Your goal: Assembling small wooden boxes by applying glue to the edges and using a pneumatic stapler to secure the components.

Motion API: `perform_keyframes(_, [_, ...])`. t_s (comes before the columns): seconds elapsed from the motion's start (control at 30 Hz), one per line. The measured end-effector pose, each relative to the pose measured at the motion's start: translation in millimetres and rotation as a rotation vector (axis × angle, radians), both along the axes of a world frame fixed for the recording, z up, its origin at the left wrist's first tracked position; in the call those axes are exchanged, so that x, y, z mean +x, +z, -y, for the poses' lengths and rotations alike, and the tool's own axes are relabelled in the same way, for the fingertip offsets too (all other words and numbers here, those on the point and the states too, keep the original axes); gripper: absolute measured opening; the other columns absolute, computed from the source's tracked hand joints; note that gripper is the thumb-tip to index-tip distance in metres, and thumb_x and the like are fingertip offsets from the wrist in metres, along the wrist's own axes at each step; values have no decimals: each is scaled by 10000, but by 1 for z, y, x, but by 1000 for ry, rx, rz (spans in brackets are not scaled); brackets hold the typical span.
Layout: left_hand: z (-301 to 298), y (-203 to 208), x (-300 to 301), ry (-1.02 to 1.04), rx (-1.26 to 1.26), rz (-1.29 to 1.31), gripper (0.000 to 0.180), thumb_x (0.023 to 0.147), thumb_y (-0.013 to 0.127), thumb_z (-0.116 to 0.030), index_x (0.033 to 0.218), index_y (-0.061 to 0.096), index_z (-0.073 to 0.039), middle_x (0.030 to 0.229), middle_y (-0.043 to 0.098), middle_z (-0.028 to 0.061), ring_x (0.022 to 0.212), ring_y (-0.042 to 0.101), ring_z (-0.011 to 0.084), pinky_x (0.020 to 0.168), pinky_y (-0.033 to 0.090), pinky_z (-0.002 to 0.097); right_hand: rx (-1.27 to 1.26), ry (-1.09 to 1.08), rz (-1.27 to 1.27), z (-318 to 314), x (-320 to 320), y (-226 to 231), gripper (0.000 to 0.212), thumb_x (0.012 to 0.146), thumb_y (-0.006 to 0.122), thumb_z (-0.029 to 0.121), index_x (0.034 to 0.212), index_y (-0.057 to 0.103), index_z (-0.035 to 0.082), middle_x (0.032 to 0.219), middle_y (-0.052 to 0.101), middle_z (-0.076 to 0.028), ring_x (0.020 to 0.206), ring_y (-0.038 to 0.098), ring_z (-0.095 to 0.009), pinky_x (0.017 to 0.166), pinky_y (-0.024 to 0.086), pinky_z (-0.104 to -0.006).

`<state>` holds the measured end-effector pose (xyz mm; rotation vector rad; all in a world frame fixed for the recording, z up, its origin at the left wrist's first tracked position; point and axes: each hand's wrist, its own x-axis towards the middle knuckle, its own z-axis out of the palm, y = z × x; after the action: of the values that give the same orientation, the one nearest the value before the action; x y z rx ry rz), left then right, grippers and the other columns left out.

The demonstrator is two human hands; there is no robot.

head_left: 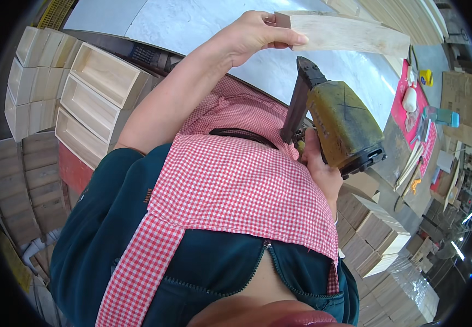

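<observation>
On the right I see a pink cloth (399, 109) with a white bottle (410, 100) on it — a yellow object (425, 77) and a teal container (446, 117) sit near. Brown cardboard (458, 90) stands farther right. Far left, I pick out a yellow mesh basket (56, 13) — partly cut off.

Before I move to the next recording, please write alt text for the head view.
A person's left hand grips the end of a pale wooden piece over a white worktop, while the right hand holds what looks like a yellow nail gun. Open wooden boxes are stacked at left.
</observation>
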<state>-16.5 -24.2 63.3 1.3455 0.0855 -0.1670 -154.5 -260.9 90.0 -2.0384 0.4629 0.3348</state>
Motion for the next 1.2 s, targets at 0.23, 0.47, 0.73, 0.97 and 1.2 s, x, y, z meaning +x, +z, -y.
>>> perform_keyframes(0.23, [0, 0, -1, -23, 7, 2, 659, 741, 878, -226, 1179, 596, 177, 1045, 655, 245, 950, 661, 284, 874, 554, 287, -9, 37, -4, -2, 2, 3, 567, 873, 766, 221, 1348, 503, 55, 1277, 612, -185, 1124, 656, -297, 903, 597, -365])
perform_keyframes(0.47, [4, 4, -4, -23, 22, 11, 643, 731, 886, -232, 1162, 609, 157, 1009, 656, 226, 918, 665, 290, 863, 561, 299, -14, 67, 30, -1, 2, -4, 562, 878, 764, 226, 1346, 507, 52, 1273, 618, -184, 1118, 660, -297, 883, 604, -362])
perform_keyframes(0.73, [11, 15, -11, 21, -100, 8, 641, 728, 889, -240, 1153, 612, 153, 1006, 652, 216, 909, 663, 288, 846, 564, 301, 1, 58, -6, -5, 2, 4, 567, 877, 767, 225, 1346, 507, 42, 1278, 618, -193, 1109, 666, -304, 878, 605, -366])
perform_keyframes(0.97, [13, -3, -2, 8, -101, -88, 337, 848, 754, -206, 1097, 629, -16, 1049, 672, 173, 906, 665, 263, 800, 539, 357, 73, 136, 123, -2, 2, -5, 574, 870, 775, 218, 1345, 511, 32, 1281, 621, -196, 1110, 667, -305, 879, 602, -367])
perform_keyframes(1.2, [1, 2, 1, -23, -81, -48, 631, 725, 888, -220, 1146, 613, 161, 1013, 660, 213, 935, 663, 271, 853, 560, 289, 11, -15, 121, -6, 10, 11, 540, 856, 789, 174, 1302, 545, -7, 1268, 635, -182, 1136, 656, -294, 890, 595, -362])
